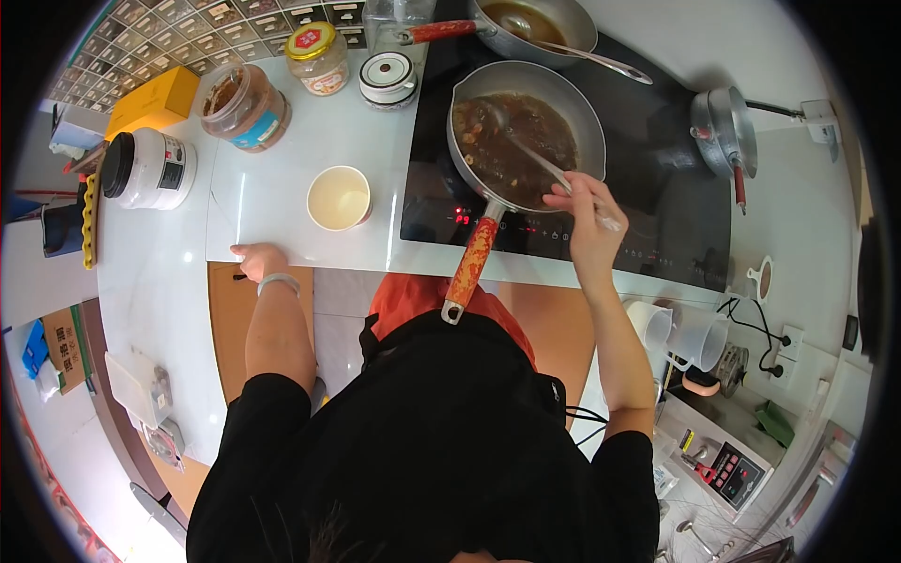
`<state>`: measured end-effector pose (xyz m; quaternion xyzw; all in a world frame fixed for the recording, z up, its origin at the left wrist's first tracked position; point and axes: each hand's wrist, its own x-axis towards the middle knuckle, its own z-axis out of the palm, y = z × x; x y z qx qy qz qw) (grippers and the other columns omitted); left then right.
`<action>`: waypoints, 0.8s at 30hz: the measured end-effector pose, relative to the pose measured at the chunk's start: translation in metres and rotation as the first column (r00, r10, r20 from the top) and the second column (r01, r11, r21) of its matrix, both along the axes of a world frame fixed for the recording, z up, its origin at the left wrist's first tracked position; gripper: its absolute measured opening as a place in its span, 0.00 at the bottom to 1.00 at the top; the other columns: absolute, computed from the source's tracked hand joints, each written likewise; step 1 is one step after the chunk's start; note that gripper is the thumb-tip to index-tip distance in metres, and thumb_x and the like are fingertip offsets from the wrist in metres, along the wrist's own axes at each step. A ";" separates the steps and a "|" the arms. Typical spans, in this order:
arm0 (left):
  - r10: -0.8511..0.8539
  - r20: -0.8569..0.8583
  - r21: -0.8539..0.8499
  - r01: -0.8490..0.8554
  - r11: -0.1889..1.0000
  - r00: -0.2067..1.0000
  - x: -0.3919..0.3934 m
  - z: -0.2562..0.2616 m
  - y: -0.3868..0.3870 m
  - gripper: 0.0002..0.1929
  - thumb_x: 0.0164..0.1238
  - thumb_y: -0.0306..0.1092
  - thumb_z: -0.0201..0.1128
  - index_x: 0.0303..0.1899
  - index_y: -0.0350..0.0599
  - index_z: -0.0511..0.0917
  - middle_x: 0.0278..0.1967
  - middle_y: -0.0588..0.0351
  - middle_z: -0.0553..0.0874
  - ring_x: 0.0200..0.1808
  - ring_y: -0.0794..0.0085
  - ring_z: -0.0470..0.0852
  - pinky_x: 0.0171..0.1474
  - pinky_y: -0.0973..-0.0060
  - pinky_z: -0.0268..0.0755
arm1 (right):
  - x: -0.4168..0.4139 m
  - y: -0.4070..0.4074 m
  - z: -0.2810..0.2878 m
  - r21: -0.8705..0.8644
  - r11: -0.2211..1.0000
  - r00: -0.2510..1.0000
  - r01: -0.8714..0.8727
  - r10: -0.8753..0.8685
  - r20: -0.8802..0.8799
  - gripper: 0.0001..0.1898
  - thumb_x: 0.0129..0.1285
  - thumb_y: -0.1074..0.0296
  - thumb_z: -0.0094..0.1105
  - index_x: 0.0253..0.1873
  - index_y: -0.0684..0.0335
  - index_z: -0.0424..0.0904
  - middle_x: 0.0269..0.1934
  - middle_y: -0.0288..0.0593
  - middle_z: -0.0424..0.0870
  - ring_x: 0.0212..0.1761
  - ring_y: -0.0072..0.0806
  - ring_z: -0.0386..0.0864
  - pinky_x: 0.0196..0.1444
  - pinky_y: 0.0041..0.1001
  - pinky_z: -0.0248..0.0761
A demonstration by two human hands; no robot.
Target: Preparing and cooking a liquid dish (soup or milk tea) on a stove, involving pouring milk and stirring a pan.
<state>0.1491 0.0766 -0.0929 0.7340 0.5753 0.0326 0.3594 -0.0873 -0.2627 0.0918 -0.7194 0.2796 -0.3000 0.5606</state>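
My right hand grips the handle of a metal ladle, whose bowl dips into dark brown liquid with small bits in it. The liquid is in a grey frying pan on a black glass cooktop. The pan's worn red handle points towards me over the counter edge, and nothing holds it. My left hand rests at the front edge of the white counter, beside the wooden cabinet; it appears to hold nothing, though its fingers are partly hidden. A paper cup stands between my left hand and the cooktop.
Behind the pan is a second pan with brown liquid and a spoon. Left of the cooktop stand a white enamel pot, a yellow-lidded jar, an open plastic jar and a black-lidded white jar. Small pans hang at the right.
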 end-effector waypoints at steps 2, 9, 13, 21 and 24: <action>0.000 -0.001 -0.006 0.000 1.000 1.000 -0.001 0.001 0.000 0.37 0.67 0.62 0.32 0.43 0.32 0.76 0.42 0.43 0.81 0.44 0.55 0.80 0.49 0.63 0.72 | -0.002 -0.002 0.007 0.248 0.967 0.998 0.063 -0.065 -0.003 0.13 0.65 0.66 0.51 0.43 0.74 0.75 0.33 0.49 0.79 0.31 0.32 0.82 0.35 0.23 0.75; 0.005 -0.003 -0.026 -0.005 1.000 1.000 0.000 0.004 -0.002 0.37 0.67 0.62 0.31 0.43 0.32 0.76 0.43 0.43 0.81 0.43 0.54 0.80 0.49 0.63 0.72 | -0.036 -0.015 0.018 0.336 0.932 0.990 0.135 -0.141 -0.007 0.12 0.64 0.68 0.51 0.42 0.73 0.74 0.34 0.49 0.79 0.30 0.32 0.82 0.35 0.25 0.77; 0.020 0.000 0.012 -0.020 1.000 1.000 0.001 0.001 -0.001 0.37 0.67 0.62 0.32 0.43 0.33 0.76 0.42 0.43 0.82 0.42 0.55 0.81 0.47 0.63 0.72 | -0.049 -0.016 0.034 0.129 0.979 0.987 0.159 -0.160 -0.004 0.12 0.66 0.68 0.49 0.45 0.74 0.74 0.35 0.50 0.80 0.32 0.32 0.82 0.37 0.25 0.76; 0.058 0.036 -0.024 -0.057 0.998 0.998 0.000 0.005 -0.004 0.37 0.65 0.63 0.36 0.42 0.32 0.77 0.43 0.45 0.81 0.44 0.56 0.80 0.49 0.66 0.72 | -0.049 -0.024 0.044 -0.265 0.957 0.992 0.116 -0.098 0.080 0.10 0.66 0.74 0.48 0.48 0.73 0.74 0.36 0.46 0.80 0.38 0.29 0.81 0.44 0.23 0.72; 0.049 0.025 -0.012 -0.049 0.999 0.998 0.000 0.005 -0.003 0.37 0.65 0.64 0.36 0.42 0.32 0.77 0.43 0.45 0.81 0.44 0.56 0.80 0.50 0.66 0.71 | -0.042 -0.030 0.032 -0.357 0.934 0.995 0.032 0.006 0.103 0.09 0.62 0.79 0.51 0.47 0.70 0.75 0.37 0.45 0.80 0.38 0.28 0.81 0.42 0.22 0.72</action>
